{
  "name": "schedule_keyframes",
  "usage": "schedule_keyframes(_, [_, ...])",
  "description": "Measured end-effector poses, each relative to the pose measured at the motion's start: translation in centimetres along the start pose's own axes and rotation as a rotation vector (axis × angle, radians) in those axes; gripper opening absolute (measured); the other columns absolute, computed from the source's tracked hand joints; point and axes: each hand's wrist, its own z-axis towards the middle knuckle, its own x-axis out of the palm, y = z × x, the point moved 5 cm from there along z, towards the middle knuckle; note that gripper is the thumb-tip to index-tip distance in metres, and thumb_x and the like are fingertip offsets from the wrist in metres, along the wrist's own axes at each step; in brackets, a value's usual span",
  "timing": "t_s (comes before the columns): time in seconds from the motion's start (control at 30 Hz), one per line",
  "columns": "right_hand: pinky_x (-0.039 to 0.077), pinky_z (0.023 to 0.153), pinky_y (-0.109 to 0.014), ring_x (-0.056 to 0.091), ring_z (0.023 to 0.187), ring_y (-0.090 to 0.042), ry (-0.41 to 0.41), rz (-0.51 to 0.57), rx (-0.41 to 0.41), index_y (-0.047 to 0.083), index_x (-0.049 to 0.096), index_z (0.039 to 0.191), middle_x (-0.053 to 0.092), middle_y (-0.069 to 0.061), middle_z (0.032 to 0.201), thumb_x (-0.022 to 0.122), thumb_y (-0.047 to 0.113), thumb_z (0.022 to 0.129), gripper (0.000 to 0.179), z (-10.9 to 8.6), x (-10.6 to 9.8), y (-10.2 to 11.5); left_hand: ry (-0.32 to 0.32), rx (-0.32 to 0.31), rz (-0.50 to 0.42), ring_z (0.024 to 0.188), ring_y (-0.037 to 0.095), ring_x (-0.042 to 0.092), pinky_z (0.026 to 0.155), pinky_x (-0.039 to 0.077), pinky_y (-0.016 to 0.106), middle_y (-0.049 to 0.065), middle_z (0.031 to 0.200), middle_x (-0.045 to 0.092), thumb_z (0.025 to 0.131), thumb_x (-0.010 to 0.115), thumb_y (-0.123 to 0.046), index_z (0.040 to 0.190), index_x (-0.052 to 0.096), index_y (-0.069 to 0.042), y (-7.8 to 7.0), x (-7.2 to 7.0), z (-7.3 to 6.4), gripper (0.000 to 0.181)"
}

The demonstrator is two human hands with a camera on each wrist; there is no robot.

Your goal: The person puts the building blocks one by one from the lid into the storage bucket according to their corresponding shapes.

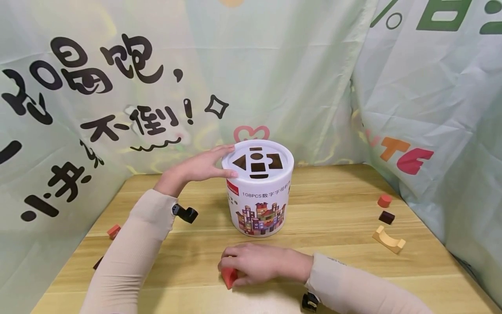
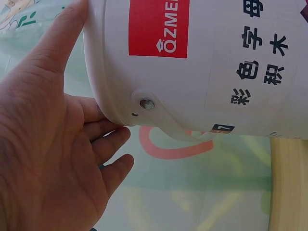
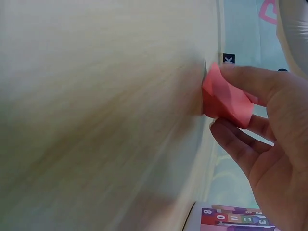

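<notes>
A white toy-block bucket (image 1: 256,192) stands upright in the middle of the table, its lid (image 1: 288,165) cut with several shaped holes, among them a triangle, a circle and an arch. On the lid's left rim rests my left hand (image 1: 201,165), thumb at the front and the other fingers reaching round the back; the left wrist view shows these fingers (image 2: 113,144) loosely extended. In front of the bucket, my right hand (image 1: 255,264) pinches a red triangular block (image 3: 228,98) between thumb and fingers, low over the tabletop. Part of the block is hidden by the fingers.
At the right lie a red cylinder (image 1: 384,200), a dark block (image 1: 387,217) and a yellow arch block (image 1: 388,240). Another red block (image 1: 114,231) is at the left, near a dark block (image 1: 98,263) partly behind the left sleeve. Printed curtains (image 1: 306,87) enclose the wooden table (image 1: 329,200).
</notes>
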Motion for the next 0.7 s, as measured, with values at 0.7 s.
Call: schedule_keyframes(0.7, [0.04,0.079,-0.008,0.047,0.094,0.0,-0.042,0.09,0.166,0.023,0.05,0.118,0.048,0.011,0.108,0.079,0.031,0.082,0.047,-0.6,0.7,-1.4,0.011,0.007,-0.004,0.147,0.025,0.017,0.116,0.021,0.049,0.007,0.161,0.021,0.084,0.066,-0.061,0.156,0.026,-0.01,-0.4,-0.2,-0.1,0.096])
